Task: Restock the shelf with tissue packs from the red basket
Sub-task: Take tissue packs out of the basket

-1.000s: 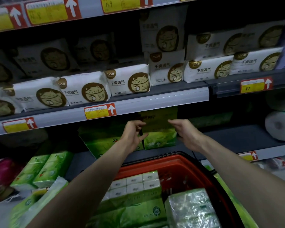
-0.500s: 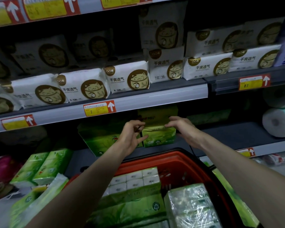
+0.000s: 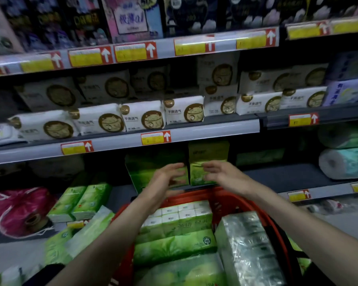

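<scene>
A green and gold tissue pack [image 3: 207,153] stands upright on the dark lower shelf [image 3: 287,175], beside a wider green pack [image 3: 147,172]. My left hand [image 3: 164,181] and my right hand [image 3: 222,176] hover just in front of these packs with fingers loosely bent and holding nothing; motion blur hides whether fingertips touch the wrapping. Below my forearms sits the red basket [image 3: 276,228]. It holds a white-and-green multipack [image 3: 180,216], a long green pack [image 3: 174,247] and a clear-wrapped pack [image 3: 245,250].
White cat-print packs [image 3: 143,117] line the shelf above, over yellow-and-red price tags [image 3: 155,138]. Paper rolls [image 3: 345,163] lie at the right of the lower shelf. Two green packs [image 3: 81,201] and a pink bag [image 3: 19,209] lie at the left.
My hands have come closer together and sit a little lower in front of the upright pack. The view has tilted up, showing the top shelf.
</scene>
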`<action>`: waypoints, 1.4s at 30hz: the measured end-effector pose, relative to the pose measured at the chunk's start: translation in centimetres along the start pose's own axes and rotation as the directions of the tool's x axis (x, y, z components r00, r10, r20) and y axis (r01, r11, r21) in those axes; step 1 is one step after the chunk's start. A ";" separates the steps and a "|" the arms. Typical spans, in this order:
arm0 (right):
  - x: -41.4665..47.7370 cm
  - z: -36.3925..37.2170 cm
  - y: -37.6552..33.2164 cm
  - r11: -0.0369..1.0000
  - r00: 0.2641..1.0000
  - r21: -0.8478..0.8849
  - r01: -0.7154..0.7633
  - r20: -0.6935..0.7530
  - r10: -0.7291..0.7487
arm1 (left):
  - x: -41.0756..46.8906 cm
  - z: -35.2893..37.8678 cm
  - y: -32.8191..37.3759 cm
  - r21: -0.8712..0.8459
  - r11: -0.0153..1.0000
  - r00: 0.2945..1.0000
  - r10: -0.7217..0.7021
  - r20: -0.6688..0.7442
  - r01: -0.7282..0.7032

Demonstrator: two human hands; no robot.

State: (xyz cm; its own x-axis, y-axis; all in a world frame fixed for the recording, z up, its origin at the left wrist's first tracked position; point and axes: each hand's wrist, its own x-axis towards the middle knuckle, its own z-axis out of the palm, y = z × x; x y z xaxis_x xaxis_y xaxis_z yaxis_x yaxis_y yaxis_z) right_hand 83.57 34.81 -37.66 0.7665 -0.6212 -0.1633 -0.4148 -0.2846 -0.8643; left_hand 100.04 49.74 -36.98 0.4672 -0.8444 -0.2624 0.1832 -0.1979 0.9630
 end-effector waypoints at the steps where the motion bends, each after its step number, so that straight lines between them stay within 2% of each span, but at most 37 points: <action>1: -1.1 0.7 -0.6 0.997 0.999 -0.082 0.014 0.047 -0.010 | -1.1 -0.4 -0.1 0.088 0.996 1.000 0.028 0.003 -0.028; 5: -5.0 3.6 -1.9 0.932 0.985 -0.346 0.110 0.160 -0.057 | -5.0 -1.8 -2.3 0.249 0.951 0.982 0.188 0.016 -0.186; 8: -7.3 5.5 -0.7 0.933 0.990 -0.343 0.107 0.119 -0.069 | -7.2 -3.5 -6.5 0.316 0.914 0.959 0.280 -0.039 -0.254; 11: -7.8 6.6 1.2 0.866 0.996 -0.495 0.073 0.086 -0.034 | -8.6 -5.8 -11.2 0.416 0.876 0.939 0.321 -0.126 -0.244; 14: -7.2 7.5 2.0 0.814 0.992 -0.574 0.090 0.126 -0.020 | -8.1 -7.0 -12.5 0.579 0.774 0.908 0.398 -0.129 -0.256; 17: -6.1 8.8 1.6 0.707 0.984 -0.685 0.173 0.148 -0.098 | -7.0 -7.7 -11.3 0.714 0.648 0.887 0.454 -0.084 -0.264; 19: -4.9 9.5 2.0 0.677 0.981 -0.710 0.193 0.155 -0.117 | -6.1 -8.6 -11.4 0.791 0.572 0.891 0.447 -0.080 -0.216; 22: -3.4 10.0 2.7 0.622 0.982 -0.762 0.180 0.178 -0.065 | -5.6 -9.6 -12.4 0.894 0.440 0.926 0.366 -0.096 -0.081; 24: -3.1 10.2 3.0 0.574 0.980 -0.799 0.182 0.192 -0.043 | -5.4 -10.0 -12.9 0.914 0.405 0.937 0.329 -0.116 -0.029; 30: -3.3 10.9 3.4 0.466 0.980 -0.864 0.190 0.198 -0.031 | -5.3 -10.2 -14.2 0.932 0.362 0.944 0.310 -0.117 -0.004; 35: -3.6 11.7 3.1 0.348 0.986 -0.923 0.162 0.163 -0.028 | -5.5 -9.9 -14.7 0.978 0.207 0.942 0.329 -0.064 -0.006; 39: -3.9 12.0 3.2 0.233 0.979 -0.951 0.202 0.205 -0.010 | -5.2 -9.6 -15.7 0.970 0.238 0.939 0.342 -0.033 -0.053; 42: -3.8 12.0 2.9 0.318 0.982 -0.931 0.181 0.189 -0.005 | -5.2 -9.8 -14.5 0.940 0.313 0.904 0.426 -0.011 -0.136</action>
State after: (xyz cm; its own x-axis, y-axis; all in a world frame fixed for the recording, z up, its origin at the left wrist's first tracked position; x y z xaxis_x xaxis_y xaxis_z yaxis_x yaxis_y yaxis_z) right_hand 85.32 45.15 -45.24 0.8473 -0.4706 -0.2463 -0.4499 -0.8823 0.1380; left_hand 103.39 61.91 -50.21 0.5104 -0.8425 0.1726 -0.8191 -0.4151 0.3960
